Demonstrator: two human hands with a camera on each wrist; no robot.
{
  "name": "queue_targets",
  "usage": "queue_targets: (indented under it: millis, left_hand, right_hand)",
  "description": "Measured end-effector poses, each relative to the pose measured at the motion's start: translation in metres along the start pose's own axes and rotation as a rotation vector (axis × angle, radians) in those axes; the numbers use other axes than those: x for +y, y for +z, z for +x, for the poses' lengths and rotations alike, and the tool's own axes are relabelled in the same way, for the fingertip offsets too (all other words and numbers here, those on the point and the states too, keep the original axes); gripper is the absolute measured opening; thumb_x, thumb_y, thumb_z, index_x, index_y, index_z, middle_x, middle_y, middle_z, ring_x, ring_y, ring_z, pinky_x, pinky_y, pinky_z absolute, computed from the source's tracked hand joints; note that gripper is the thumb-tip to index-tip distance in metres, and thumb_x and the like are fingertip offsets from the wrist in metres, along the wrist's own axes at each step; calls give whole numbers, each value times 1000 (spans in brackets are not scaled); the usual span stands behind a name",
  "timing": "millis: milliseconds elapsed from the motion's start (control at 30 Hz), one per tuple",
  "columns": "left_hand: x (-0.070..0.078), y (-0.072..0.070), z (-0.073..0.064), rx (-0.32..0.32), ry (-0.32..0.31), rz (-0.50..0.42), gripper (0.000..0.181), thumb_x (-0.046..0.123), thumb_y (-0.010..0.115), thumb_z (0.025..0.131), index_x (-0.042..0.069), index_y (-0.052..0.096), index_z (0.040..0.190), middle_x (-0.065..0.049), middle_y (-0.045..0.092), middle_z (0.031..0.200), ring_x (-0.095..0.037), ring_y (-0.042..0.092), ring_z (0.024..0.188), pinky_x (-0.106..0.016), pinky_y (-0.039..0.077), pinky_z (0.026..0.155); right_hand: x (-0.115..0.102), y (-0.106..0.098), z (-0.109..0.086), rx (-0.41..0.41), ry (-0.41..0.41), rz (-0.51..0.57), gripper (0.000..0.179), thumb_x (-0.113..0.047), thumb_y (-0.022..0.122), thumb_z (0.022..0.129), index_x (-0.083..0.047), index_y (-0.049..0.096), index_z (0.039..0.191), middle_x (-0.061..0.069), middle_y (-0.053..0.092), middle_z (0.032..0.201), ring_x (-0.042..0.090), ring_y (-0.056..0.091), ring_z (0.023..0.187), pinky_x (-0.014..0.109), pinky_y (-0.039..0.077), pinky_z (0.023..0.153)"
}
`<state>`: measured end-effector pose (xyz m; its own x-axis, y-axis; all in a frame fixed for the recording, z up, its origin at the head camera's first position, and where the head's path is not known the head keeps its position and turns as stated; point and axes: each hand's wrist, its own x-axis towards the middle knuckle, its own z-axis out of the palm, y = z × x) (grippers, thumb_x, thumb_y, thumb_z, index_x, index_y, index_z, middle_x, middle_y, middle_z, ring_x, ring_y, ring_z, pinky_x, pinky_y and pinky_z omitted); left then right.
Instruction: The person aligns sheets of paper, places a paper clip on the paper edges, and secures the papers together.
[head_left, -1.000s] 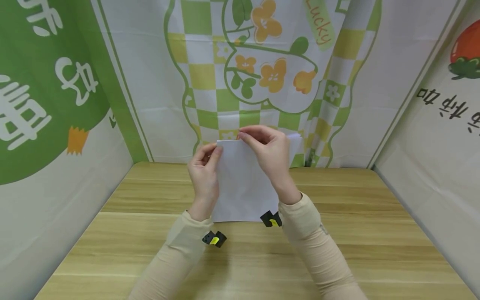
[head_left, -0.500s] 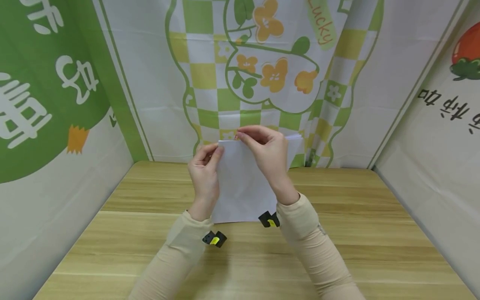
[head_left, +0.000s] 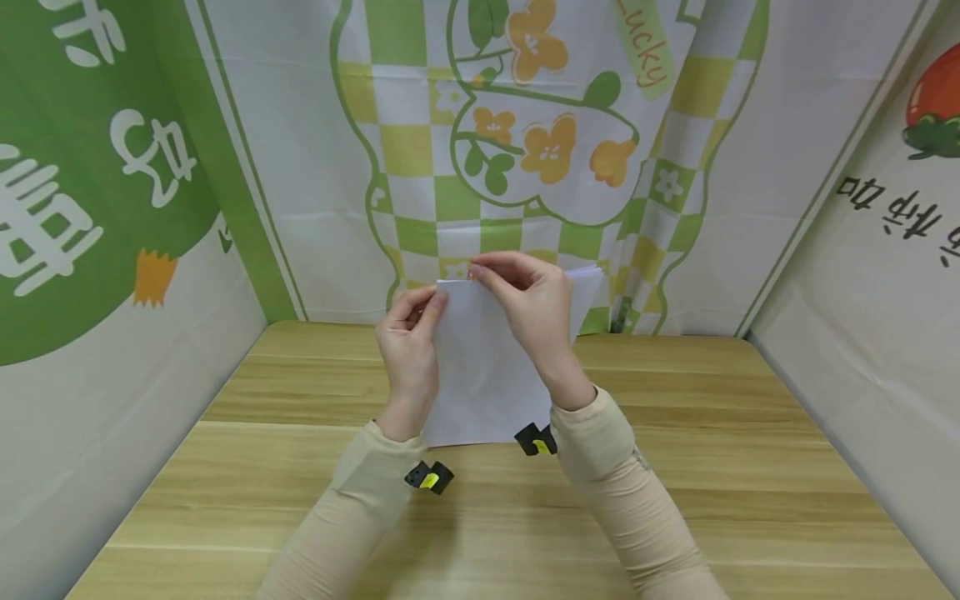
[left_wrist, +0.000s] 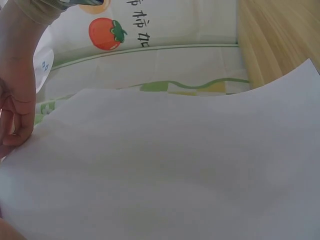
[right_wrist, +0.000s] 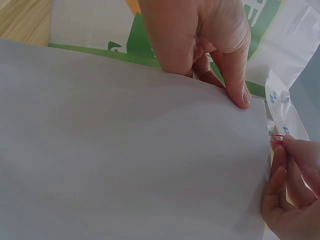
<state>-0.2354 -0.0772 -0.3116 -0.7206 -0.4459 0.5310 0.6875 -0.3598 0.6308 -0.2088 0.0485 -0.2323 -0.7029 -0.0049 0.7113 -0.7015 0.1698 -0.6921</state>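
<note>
Several sheets of white paper (head_left: 487,367) stand upright above the table, their top edges fanned slightly at the right. My left hand (head_left: 411,342) pinches their top left corner, with its thumb (right_wrist: 240,92) on the near face. At the top edge, a little right of that corner, my right hand (head_left: 536,312) pinches a small red paper clip (right_wrist: 276,138) between thumb and fingertips. In the right wrist view the clip's wire loops reach the paper's edge; whether they grip the sheets I cannot tell. The far side of the paper is hidden.
The wooden table (head_left: 712,467) spreads under the forearms. A printed curtain (head_left: 420,192) hangs behind the paper, and fabric walls stand left and right. A black clip-like piece with a yellow mark (head_left: 430,479) sits by the left cuff, a similar one (head_left: 536,440) by the right.
My right hand has shifted slightly left along the paper's top edge with the red paper clip. The left hand and the paper stay almost where they were.
</note>
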Motion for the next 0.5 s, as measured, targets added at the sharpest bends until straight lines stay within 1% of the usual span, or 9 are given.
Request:
queue_targets:
  millis: [267,400,500]
  left_hand:
    - [-1,0,0,6,3,6,26,-8,68,81,18,74,81,7,64,79,-6,58,77,-16,47,71]
    - [-2,0,0,6,-1,9,27,-8,68,81,19,74,81,7,65,79,-6,58,77,-16,48,71]
    - [-2,0,0,5,-5,10,28,-8,68,81,19,74,80,7,65,79,-6,59,77,-16,48,71]
  right_hand:
    - [1,-1,0,-12,-5,-6,13,-4,71,83,6,72,91,20,72,86,20,68,75,26,52,67]
    - [0,-2,0,-26,-12,-4,13,-4,70,84,6,71,91,21,71,86,21,68,75,28,52,67]
    - [0,-2,0,-31,-14,-4,13,-4,70,84,7,71,91,21,71,86,25,68,76,28,52,67]
